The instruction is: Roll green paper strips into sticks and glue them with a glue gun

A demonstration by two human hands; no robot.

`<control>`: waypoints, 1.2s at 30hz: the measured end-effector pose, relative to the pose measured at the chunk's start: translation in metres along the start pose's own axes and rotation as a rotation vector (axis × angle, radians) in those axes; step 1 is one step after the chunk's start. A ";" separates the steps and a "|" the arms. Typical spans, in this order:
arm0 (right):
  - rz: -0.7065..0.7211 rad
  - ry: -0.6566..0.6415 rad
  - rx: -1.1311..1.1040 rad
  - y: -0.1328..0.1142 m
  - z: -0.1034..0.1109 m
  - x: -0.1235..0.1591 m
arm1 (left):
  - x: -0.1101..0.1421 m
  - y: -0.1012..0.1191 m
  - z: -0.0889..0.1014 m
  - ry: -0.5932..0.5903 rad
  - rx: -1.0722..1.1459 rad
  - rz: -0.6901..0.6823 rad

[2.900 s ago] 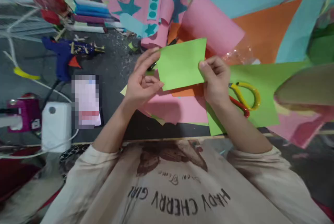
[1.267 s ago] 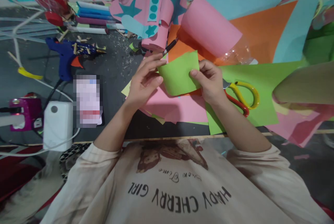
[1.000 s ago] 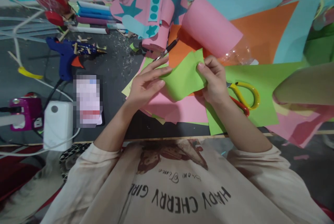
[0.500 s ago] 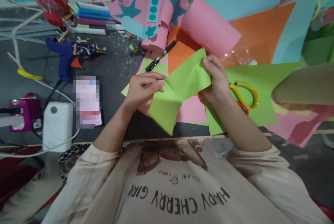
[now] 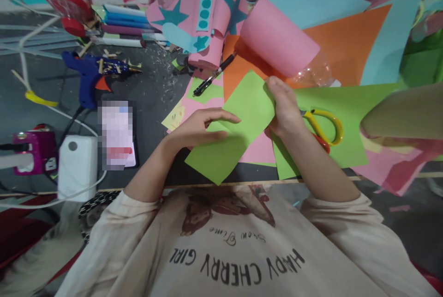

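A light green paper sheet (image 5: 242, 121) lies unfolded and slanted over pink and orange paper at the table's near edge. My left hand (image 5: 199, 128) rests flat on the sheet's left half, fingers stretched out. My right hand (image 5: 285, 107) grips the sheet's upper right edge between thumb and fingers. A black pen (image 5: 211, 77) lies just beyond the sheet. Yellow and red scissors (image 5: 323, 126) lie right of my right hand on a larger green sheet (image 5: 349, 103).
A pink paper roll on a clear bottle (image 5: 280, 40), orange paper (image 5: 346, 43) and blue paper fill the back right. At the left are a blue glue gun (image 5: 92, 73), a phone (image 5: 116, 133), a white adapter (image 5: 76, 165) with cords, and markers (image 5: 124, 24).
The green piece was folded small between both hands, then came open. It now lies spread out, with my left hand flattened on it and my right still at its top edge.
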State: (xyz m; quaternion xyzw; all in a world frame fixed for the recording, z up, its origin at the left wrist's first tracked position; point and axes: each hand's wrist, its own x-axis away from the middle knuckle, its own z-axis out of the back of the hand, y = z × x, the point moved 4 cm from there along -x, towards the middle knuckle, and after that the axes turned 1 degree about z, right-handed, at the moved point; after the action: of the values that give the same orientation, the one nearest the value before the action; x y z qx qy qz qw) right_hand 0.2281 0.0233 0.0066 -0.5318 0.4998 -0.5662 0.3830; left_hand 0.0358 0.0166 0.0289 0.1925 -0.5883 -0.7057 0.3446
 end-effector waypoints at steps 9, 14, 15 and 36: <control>0.400 0.141 0.112 -0.051 0.030 0.015 | 0.004 -0.009 0.014 0.335 -0.018 -0.038; 0.457 0.159 0.745 -0.077 0.073 0.050 | 0.004 -0.016 0.019 0.486 -0.002 -0.137; 0.383 0.094 0.947 -0.076 0.080 0.055 | 0.004 -0.016 0.020 0.502 0.002 -0.154; 0.131 -0.230 1.554 -0.028 0.110 0.062 | 0.008 -0.020 0.024 0.597 -0.210 -0.343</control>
State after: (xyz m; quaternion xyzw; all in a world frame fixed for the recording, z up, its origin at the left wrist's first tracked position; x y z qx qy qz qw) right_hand 0.3304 -0.0482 0.0399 -0.1362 -0.0516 -0.6710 0.7270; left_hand 0.0087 0.0287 0.0163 0.4497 -0.3450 -0.7225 0.3959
